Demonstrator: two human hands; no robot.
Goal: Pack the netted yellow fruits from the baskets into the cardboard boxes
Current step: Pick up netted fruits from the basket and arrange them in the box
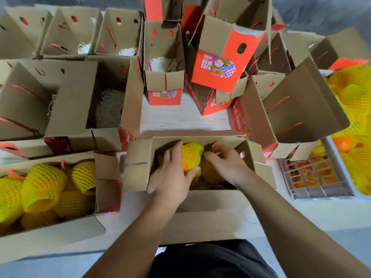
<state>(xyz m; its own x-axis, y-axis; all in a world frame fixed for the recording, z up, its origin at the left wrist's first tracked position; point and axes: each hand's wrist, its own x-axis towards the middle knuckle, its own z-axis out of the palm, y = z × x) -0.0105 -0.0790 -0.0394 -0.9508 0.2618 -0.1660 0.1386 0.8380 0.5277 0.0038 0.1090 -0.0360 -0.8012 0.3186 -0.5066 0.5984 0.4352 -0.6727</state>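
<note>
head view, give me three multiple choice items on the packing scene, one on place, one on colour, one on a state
1. Where are both hands?
A. in the open box nearest the person
B. in the pink crate
C. on the red printed box

2. What colour is the foam netting on the fruits?
A. white
B. yellow
C. blue

3. How is the box at the lower left?
A. taped shut
B. flattened
C. open and full of netted fruits

Key: 1 A, the left hand and right hand reach into the near box. 2 B, the held netted fruit shows yellow mesh. 3 C, the lower-left box has its flaps open.
</note>
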